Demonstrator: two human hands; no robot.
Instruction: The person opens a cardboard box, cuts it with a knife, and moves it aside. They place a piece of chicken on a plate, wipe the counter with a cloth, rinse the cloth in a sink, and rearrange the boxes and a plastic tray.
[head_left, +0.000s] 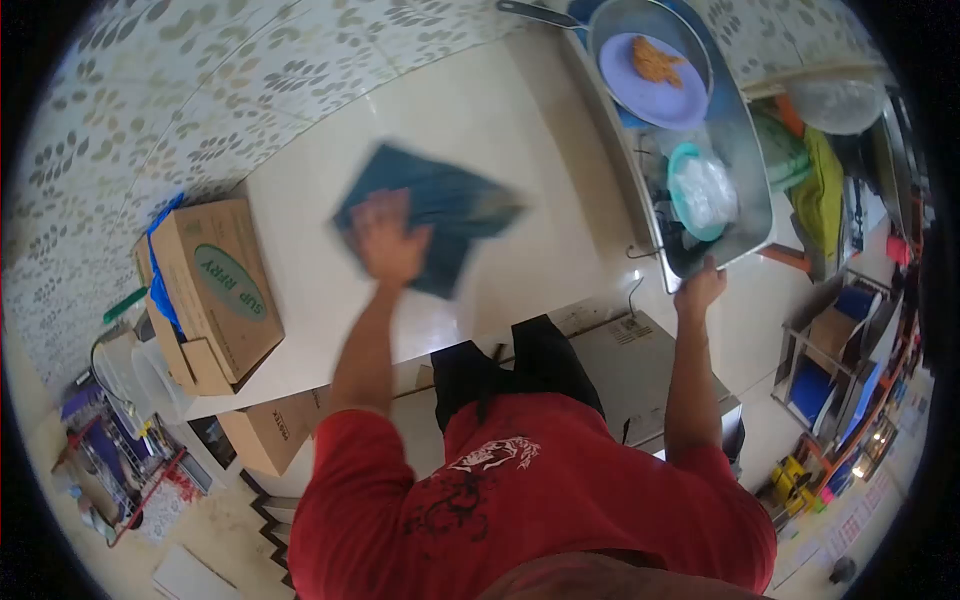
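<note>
A food-preparation area, seemingly a small kitchen, is suggested. Food is held on a purple plate within a metal tray, where a pan handle is also seen. The wall is covered in leaf-patterned tiles, and cardboard boxes and loaded racks are placed around the counter.

1. Out on the glossy cream counter, there was the dark blue-green cloth, roughly four-cornered, spread out under the left hand, its edges blurred and one corner pointing toward the tray side!
2. And over at the counter's right side, the long, deep silver metal tray sat slantwise and open side up, its near end gripped by the right hand, with a lilac plate and a turquoise bowl inside!
</note>
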